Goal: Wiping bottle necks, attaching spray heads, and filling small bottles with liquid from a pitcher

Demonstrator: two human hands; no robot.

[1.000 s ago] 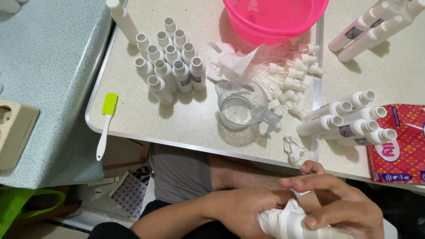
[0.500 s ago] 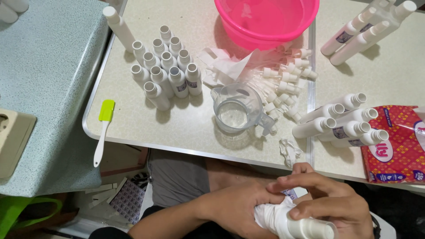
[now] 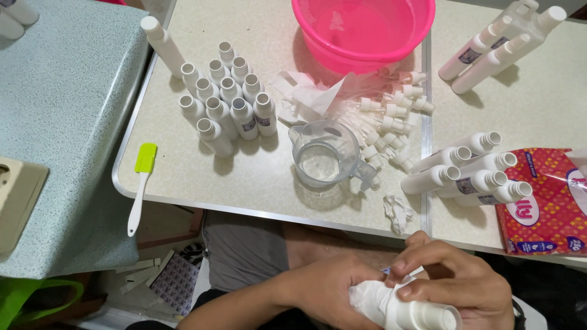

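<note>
Left hand (image 3: 333, 293) and right hand (image 3: 455, 287) clasp a tissue-wrapped white bottle (image 3: 403, 308).

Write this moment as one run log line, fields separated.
left hand: grips tissue around white bottle | right hand: holds bottle | table: open bottles upright

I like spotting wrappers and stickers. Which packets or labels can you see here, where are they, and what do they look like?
Soft red plastic tissue packet: right table edge, flat, patterned, white oval patch.
Small dark rectangular labels: on white plastic bottles lying beside the packet.
Similar little labels: on upright white bottles, table's left part.
No screens or signs.
</note>
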